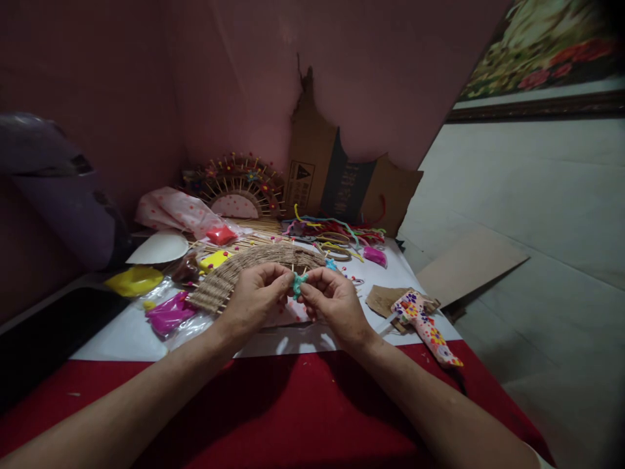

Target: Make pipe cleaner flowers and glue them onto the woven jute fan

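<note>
Between my two hands is a small teal piece of bent fuzzy pipe cleaner (299,285), shaped with several short loops or points. My left hand (258,293) pinches its left side, thumb against fingers. From the right, my right hand (334,303) pinches the other side. Just behind them lies a curved woven twine band (244,270) with thin sticks through it and small red beads at some tips. A blue pipe cleaner flower (331,264) sits at the band's right end. My hands hide part of the band and the pink dotted piece below it.
A flower-patterned glue gun (420,319) rests on cardboard at right. Colourful pipe cleaners (336,231) lie at the back near scissors. Bags of yellow (137,280) and magenta (170,312) material lie left. Behind stand a finished-looking fan (237,195) and torn cardboard (351,176).
</note>
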Available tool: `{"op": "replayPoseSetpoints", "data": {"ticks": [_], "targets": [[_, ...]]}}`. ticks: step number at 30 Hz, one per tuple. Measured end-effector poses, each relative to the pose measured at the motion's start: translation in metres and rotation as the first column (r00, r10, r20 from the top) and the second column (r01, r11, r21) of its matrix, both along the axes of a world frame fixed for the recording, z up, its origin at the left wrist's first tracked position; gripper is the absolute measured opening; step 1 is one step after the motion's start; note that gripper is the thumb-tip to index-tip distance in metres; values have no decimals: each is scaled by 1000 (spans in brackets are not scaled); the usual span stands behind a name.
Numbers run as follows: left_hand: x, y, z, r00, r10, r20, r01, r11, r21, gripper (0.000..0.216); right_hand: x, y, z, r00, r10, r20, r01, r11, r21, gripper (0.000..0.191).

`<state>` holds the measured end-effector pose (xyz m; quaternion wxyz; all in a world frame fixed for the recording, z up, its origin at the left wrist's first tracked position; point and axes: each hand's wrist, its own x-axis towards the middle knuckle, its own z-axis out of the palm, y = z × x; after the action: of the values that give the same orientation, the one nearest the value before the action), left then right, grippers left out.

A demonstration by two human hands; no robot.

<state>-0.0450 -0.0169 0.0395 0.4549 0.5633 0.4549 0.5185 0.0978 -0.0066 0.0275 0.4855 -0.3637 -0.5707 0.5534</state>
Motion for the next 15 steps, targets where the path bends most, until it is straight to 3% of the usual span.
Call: {"op": "replayPoseSetpoints", "data": {"ticks": [15], "targets": [[1,0,0,999,36,-22,-37,999,-21,22,1,1,1,999,-31,10,30,997,75,23]]}}
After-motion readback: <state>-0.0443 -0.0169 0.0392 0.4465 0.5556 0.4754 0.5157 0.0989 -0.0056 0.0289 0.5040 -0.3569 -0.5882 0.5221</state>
